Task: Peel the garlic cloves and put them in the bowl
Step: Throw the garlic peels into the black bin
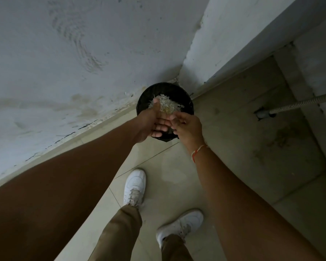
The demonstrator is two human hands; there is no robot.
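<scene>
Black waste bin (184, 93) stands on the tiled floor (233, 147) in the wall corner. The person stands before it, both arms out over its mouth. Left hand (151, 121), directly above the bin, cups a heap of garlic skins (167, 105), fingers curled under. Right hand (186, 127), beside it over the bin's near rim, brushes at the left palm; fingers loosely bunched, grip unclear. No cloves or bowl visible. Risk: light skins drift past the rim onto the floor if tipped too high.
</scene>
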